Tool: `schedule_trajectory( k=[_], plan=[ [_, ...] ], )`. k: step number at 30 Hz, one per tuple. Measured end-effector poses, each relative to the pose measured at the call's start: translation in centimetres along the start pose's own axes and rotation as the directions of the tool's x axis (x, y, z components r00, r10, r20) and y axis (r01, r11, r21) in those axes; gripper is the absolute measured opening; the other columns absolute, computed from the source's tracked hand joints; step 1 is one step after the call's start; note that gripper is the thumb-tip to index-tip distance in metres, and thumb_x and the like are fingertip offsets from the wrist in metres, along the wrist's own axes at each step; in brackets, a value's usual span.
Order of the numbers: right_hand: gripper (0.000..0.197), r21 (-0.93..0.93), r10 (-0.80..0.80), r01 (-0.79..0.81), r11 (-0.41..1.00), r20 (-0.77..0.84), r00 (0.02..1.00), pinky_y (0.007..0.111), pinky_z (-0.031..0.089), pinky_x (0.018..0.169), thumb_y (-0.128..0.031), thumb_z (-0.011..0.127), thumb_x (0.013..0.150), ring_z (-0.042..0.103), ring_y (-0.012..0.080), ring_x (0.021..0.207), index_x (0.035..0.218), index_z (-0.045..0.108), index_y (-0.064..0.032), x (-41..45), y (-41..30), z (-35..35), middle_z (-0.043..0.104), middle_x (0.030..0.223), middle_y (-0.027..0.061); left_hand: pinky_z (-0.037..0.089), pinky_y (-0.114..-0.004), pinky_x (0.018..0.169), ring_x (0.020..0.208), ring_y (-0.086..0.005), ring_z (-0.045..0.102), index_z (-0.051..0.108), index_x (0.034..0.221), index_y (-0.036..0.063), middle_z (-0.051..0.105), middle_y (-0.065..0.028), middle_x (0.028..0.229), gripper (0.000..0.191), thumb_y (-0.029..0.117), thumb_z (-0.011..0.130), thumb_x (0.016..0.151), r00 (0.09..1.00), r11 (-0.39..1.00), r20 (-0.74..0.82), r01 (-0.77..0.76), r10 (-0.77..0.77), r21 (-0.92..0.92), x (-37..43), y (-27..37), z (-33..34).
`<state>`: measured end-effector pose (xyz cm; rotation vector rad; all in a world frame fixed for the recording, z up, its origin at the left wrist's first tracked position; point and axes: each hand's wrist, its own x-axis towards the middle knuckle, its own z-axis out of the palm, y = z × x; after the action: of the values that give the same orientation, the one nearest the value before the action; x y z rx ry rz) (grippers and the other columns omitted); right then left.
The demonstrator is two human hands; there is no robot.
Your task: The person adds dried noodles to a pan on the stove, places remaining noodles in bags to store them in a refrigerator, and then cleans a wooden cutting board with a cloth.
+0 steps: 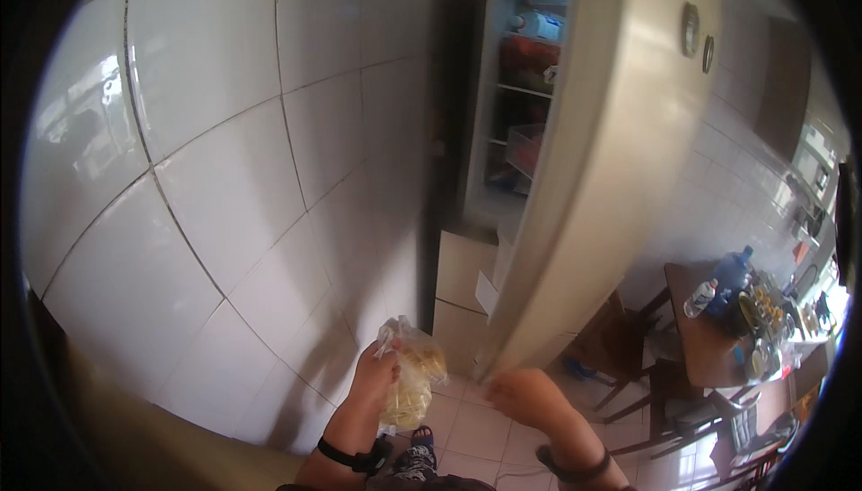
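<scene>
My left hand (378, 373) grips a clear plastic bag (412, 383) by its gathered top. Pale yellow food pieces show through the plastic, too blurred to name exactly. My right hand (525, 393) is curled at the lower end of an open refrigerator door (626, 121). Motion blur hides whether its fingers hold the door's edge. Behind that door, the refrigerator compartment (495, 201) stands open. On its shelves are a white bottle (539, 25), red items (528, 53) and a clear drawer (525, 147).
A white tiled wall (222, 121) runs along the left. At the right, a wooden table (714, 349) carries a large blue water jug (734, 269), a plastic bottle (700, 299) and several dishes. Wooden chairs (613, 336) stand beside it on the tiled floor (471, 430).
</scene>
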<state>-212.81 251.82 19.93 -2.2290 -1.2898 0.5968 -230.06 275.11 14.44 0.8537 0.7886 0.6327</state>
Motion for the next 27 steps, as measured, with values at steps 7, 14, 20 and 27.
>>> schedule_trajectory(
  k=[7,14,20,27],
  plan=[
    [0.030,0.302,0.533,-0.470,0.829,-0.178,0.827,0.042,0.054,0.070,-0.010,0.061,0.077,0.067,0.0366,0.075,0.104,0.062,0.0026,-14.3,3.3,-1.4,0.066,0.073,0.0213,0.030,-0.020,0.047,0.053,-0.0042,0.036,0.056,0.105,0.0061,0.038,0.0051,0.066,0.017,0.003,0.048,0.091,0.954,0.994,0.281,0.086,-0.100,0.063,-1.2,-1.9,4.2],
    [0.013,0.480,0.685,-0.488,0.729,-0.504,0.527,0.034,0.052,0.045,0.000,0.063,0.079,0.066,0.0189,0.051,0.091,0.065,0.0030,-20.6,9.9,-2.0,0.069,0.073,0.0187,0.027,-0.020,0.045,0.051,-0.0035,0.033,0.055,0.102,0.0070,0.037,0.0054,0.065,0.013,0.004,0.046,0.093,0.928,0.994,0.367,0.029,-0.065,0.101,-0.5,-0.5,11.5],
    [0.041,0.662,0.735,-0.322,0.677,-0.582,0.349,0.030,0.048,0.036,0.007,0.059,0.081,0.064,0.0205,0.050,0.122,0.052,0.0029,-22.2,13.8,-1.2,0.066,0.073,0.0159,0.032,-0.019,0.049,0.056,-0.0041,0.038,0.057,0.103,0.0074,0.044,0.0038,0.069,0.013,0.007,0.050,0.092,0.873,0.998,0.487,-0.023,-0.004,0.050,4.2,0.9,16.4],
    [0.033,0.801,0.720,-0.553,0.228,0.244,0.650,0.036,0.056,0.054,-0.015,0.067,0.088,0.068,0.0222,0.067,0.117,0.066,0.0004,-16.5,27.0,10.4,0.071,0.086,0.0168,0.044,-0.024,0.068,0.075,-0.0071,0.052,0.062,0.112,0.0066,0.062,0.0016,0.094,0.022,0.007,0.054,0.091,0.779,0.885,0.615,-0.366,0.122,0.288,13.3,3.0,22.1]
  ],
)
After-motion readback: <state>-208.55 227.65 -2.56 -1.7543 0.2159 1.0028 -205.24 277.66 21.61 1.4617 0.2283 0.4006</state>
